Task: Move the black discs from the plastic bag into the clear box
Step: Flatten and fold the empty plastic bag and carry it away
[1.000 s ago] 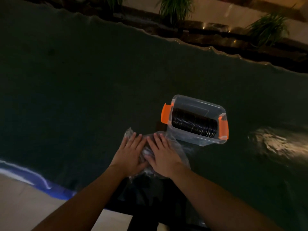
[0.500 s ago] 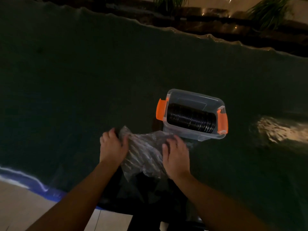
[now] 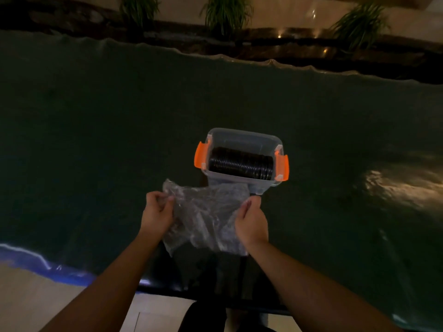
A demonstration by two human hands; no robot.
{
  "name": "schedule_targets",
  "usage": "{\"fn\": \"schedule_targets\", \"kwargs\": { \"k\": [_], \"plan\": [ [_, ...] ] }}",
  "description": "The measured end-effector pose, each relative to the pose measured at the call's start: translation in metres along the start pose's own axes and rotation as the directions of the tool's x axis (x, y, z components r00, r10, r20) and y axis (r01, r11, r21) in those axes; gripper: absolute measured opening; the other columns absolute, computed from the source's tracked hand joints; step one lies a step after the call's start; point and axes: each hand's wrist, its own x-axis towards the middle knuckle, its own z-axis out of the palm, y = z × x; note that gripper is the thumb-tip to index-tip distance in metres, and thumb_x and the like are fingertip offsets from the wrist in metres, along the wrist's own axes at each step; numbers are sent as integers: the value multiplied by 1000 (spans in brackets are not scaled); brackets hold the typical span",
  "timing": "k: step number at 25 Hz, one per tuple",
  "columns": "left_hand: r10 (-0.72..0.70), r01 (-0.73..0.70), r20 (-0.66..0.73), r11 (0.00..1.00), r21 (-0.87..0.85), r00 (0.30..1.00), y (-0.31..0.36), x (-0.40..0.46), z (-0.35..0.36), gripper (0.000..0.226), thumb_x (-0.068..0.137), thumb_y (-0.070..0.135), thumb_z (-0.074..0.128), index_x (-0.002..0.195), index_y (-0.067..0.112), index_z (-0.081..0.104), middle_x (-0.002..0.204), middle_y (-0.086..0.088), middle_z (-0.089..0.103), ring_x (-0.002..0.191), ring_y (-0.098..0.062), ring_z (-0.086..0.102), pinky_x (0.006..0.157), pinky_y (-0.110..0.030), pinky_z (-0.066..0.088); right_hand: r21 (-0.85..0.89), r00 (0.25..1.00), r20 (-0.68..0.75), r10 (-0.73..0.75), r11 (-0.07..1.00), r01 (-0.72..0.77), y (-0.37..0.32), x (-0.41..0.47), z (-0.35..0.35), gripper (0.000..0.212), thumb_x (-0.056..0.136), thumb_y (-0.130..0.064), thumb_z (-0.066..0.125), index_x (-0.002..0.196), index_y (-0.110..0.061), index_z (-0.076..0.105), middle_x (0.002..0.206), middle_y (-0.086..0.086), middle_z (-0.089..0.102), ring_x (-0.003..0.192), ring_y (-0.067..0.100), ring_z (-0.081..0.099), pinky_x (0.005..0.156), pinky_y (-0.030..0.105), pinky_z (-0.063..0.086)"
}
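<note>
Head view: dim, dark green surface [image 3: 96, 140] under both hands. Left hand [image 3: 157, 215] closed on the left edge of the bag [image 3: 203, 216], fingers curled round the crinkled plastic near its upper left corner. Right hand [image 3: 251, 224] closed on the right edge, thumb and fingers pinching the film. Bag stretched flat between the hands, clear and wrinkled; cannot tell whether any discs lie inside it. Box [image 3: 242, 137] just beyond the bag, nearer the right hand, lid off, orange clips [image 3: 200, 158] at its left and right ends. Discs [image 3: 241, 162] in the box, black, on edge in a row running clip to clip. Bag's far edge close to the box's near wall, maybe touching. Plants [image 3: 226, 13] far beyond the hands, past the surface's back edge.
</note>
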Motion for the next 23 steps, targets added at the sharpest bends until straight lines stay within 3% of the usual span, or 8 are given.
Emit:
{"fn": "schedule_targets", "kwargs": {
  "k": [7,10,12,14,16,18,20,23],
  "plan": [
    [150,-155,75,986,67,986,20,-68,51,20,98,30,59,110,33,43,88,15,60,76,0,57,65,-30,42,18,987,-99,130,991,-129,79,-11,-90,4,105,-20,44,101,-19,43,83,19,70,76,44,68,61,43,50],
    [209,-237,151,949,206,966,22,-94,72,12,101,27,53,102,33,43,81,3,63,70,-19,61,67,-35,43,-35,988,-72,135,990,-138,107,-17,-114,4,105,-21,43,101,-19,42,89,20,71,78,43,68,63,45,53],
    [217,-257,153,907,334,964,22,-106,82,9,100,29,54,105,23,50,98,-10,62,80,-31,61,69,-39,46,-81,982,-21,189,978,-190,117,-20,-123,7,106,-25,42,106,-18,43,98,20,70,85,42,68,69,46,56],
    [286,-288,76,839,462,955,21,-116,87,29,97,32,58,117,11,55,118,-19,55,97,-37,59,78,-47,50,-131,968,-36,250,959,-252,122,-23,-130,29,104,-31,47,126,-12,46,122,21,63,107,41,62,83,47,52],
    [517,-467,88,671,576,851,20,-124,89,42,96,35,57,127,7,53,132,-20,53,118,-41,54,94,-54,49,-262,985,-135,109,955,-141,121,-30,-132,50,101,-34,51,142,-7,43,139,19,52,127,37,49,99,50,46],
    [639,-667,304,459,587,707,23,-129,97,59,96,49,49,141,11,45,153,-13,43,142,-35,37,113,-55,34,-312,979,-79,-190,937,157,107,-38,-124,54,102,-35,49,148,-7,42,150,16,46,141,33,38,114,51,36],
    [575,-778,543,311,547,612,23,-132,114,85,91,69,39,155,14,26,165,-8,19,154,-28,9,123,-52,10,-303,905,135,-404,852,426,92,-45,-101,58,105,-41,38,154,-9,38,162,13,35,153,27,22,123,48,23],
    [360,-794,708,242,558,607,15,-128,135,119,75,90,29,158,16,-11,167,-7,-15,150,-25,-26,120,-48,-15,-345,846,347,-405,783,517,80,-45,-56,68,103,-56,16,162,-23,13,170,2,7,156,18,-7,126,44,6]
  ]
}}
